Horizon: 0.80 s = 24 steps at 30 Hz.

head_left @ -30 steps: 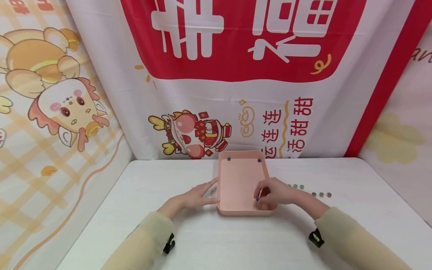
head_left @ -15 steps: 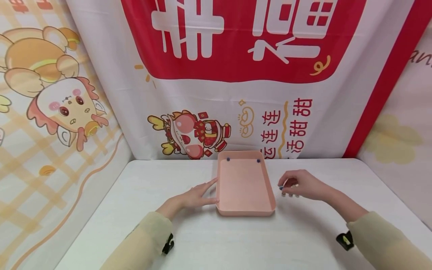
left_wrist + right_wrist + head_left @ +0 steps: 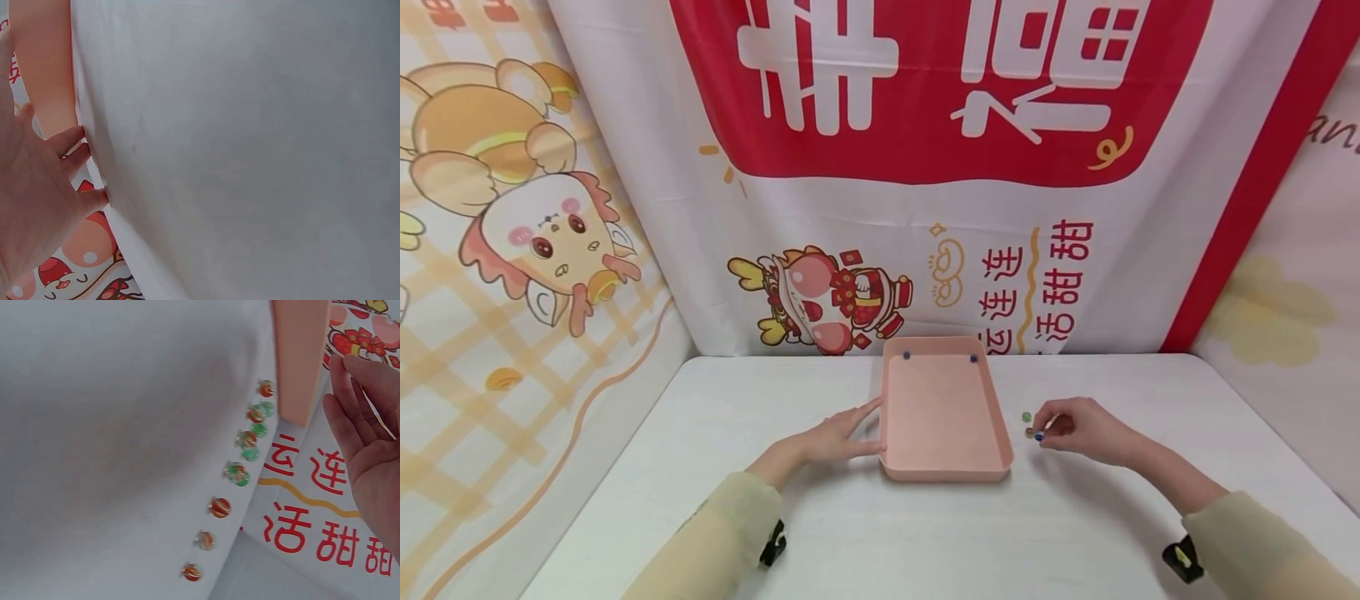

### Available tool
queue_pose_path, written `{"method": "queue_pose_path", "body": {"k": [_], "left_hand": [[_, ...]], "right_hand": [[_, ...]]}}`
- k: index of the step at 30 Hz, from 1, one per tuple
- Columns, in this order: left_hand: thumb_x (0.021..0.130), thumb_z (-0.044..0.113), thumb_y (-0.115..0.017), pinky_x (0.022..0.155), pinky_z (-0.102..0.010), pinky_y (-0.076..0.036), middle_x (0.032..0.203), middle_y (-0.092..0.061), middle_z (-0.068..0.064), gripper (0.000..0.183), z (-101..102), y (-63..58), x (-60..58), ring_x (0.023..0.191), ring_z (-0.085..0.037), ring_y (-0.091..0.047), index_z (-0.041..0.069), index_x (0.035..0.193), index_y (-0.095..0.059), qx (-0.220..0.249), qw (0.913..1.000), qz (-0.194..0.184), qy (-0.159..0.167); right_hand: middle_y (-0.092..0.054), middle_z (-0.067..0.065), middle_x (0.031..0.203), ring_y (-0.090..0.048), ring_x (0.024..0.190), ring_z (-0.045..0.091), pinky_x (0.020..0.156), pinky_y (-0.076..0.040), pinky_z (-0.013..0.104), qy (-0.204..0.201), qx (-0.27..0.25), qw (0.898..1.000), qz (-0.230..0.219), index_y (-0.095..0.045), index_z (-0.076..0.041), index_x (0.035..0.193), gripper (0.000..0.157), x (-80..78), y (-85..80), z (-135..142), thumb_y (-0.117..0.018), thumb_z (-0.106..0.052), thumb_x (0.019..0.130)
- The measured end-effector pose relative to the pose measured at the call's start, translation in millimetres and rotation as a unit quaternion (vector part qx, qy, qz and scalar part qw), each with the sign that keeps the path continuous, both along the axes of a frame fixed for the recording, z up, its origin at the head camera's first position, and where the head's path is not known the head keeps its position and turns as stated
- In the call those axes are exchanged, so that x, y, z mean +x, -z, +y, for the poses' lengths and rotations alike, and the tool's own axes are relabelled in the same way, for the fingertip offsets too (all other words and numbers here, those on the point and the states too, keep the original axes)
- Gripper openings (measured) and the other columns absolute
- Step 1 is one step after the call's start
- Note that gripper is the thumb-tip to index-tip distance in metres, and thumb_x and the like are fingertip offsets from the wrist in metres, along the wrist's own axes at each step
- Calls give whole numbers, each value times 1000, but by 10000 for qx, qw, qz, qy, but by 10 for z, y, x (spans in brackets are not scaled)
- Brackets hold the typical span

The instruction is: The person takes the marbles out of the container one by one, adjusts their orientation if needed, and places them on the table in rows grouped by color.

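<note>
A shallow pink tray [image 3: 940, 417] rests on the white table, with two small blue marbles [image 3: 907, 356] in its far corners. My left hand [image 3: 838, 437] touches the tray's left side with spread, fairly straight fingers. To the right of the tray, my right hand [image 3: 1078, 429] pinches a blue marble [image 3: 1039, 436] between thumb and fingertips, low over the table. A green marble [image 3: 1027, 417] and a brownish marble [image 3: 1029, 432] lie just left of those fingers. The right hand hides other marbles in the head view; the right wrist view does not show the pinched one.
Several orange-red marbles [image 3: 220, 507] and green marbles [image 3: 250, 454] lie in rows beside the tray in the right wrist view. A printed cloth [image 3: 850, 208] hangs behind the table, and patterned cloth walls [image 3: 550, 292] flank it.
My right hand has moved right, out of the tray's near right corner, with the blue marble pinched, then lowered beside the other marbles. The left hand has stayed at the tray's side.
</note>
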<state>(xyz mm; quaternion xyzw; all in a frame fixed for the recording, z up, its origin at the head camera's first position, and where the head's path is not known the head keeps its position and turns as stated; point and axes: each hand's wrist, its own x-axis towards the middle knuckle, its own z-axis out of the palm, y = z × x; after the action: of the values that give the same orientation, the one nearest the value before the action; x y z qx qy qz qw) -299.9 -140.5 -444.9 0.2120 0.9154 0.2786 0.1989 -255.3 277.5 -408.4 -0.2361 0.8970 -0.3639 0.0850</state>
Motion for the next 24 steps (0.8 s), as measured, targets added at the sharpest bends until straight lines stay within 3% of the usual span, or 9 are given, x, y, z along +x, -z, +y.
{"method": "queue_pose_path", "body": {"k": [8,16,24], "left_hand": [[88,62,-58,111,-63,-14,160,-21,-2,84,2,-1,3,145,-32,-18,41,155,-13,-41,10000,48,14],[87,64,-58,111,-63,-13,160,-21,-1,84,-6,4,1,145,-31,-18,44,154,-13,-118,9999,54,-5],[88,63,-57,112,-62,-13,160,-21,-2,84,4,-3,4,145,-31,-19,39,156,-13,-70,9999,106,94]], "right_hand": [[-65,-3,91,-55,67,11,59,-49,25,269,341,9986,299,-68,-12,94,15,-35,219,40,-76,-8,83],[-63,-3,88,-55,71,15,59,-49,26,434,444,9981,7,-67,-13,93,17,-52,354,24,-76,-5,81],[-63,-4,88,-50,66,12,56,-45,25,282,590,9974,306,-67,-13,91,18,-72,406,-15,-77,-5,80]]}}
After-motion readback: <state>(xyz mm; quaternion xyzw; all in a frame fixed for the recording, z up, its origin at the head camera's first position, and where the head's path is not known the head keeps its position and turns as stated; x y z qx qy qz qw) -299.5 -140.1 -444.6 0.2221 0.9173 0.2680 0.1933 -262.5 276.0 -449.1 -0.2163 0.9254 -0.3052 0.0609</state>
